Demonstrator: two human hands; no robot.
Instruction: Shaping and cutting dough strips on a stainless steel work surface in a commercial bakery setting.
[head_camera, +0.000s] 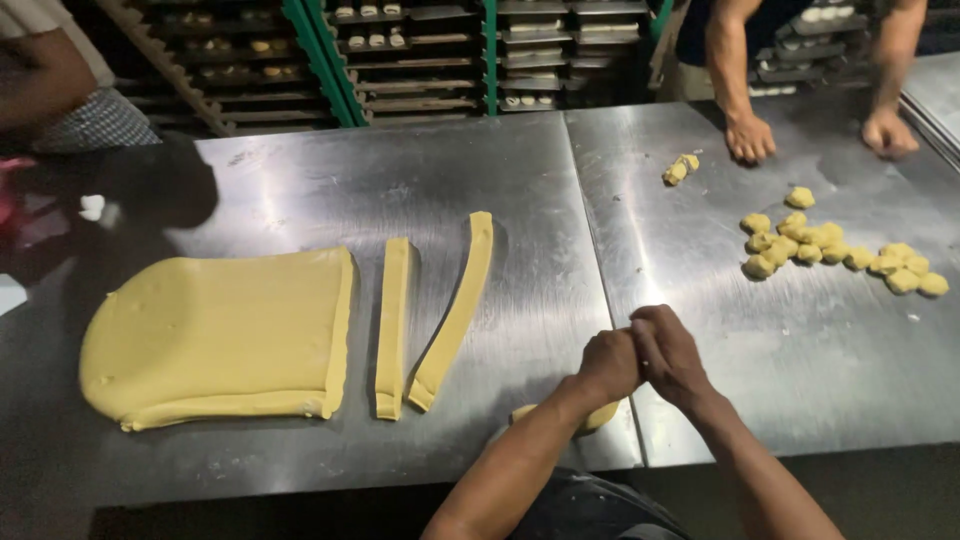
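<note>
The left hand (607, 364) and right hand (668, 352) are pressed together at the worktop's (300, 180) near edge, fingers curled narrow; what they hold cannot be told. One dough piece (598, 418) lies beneath them. One dough slab (215, 340) and two cut strips (393, 325) (455, 310) lie leftward.

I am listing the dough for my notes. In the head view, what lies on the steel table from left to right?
Large dough slab → straight dough strip → curved dough strip → person's left hand and right hand pressed together → pile of small dough pieces.
</note>
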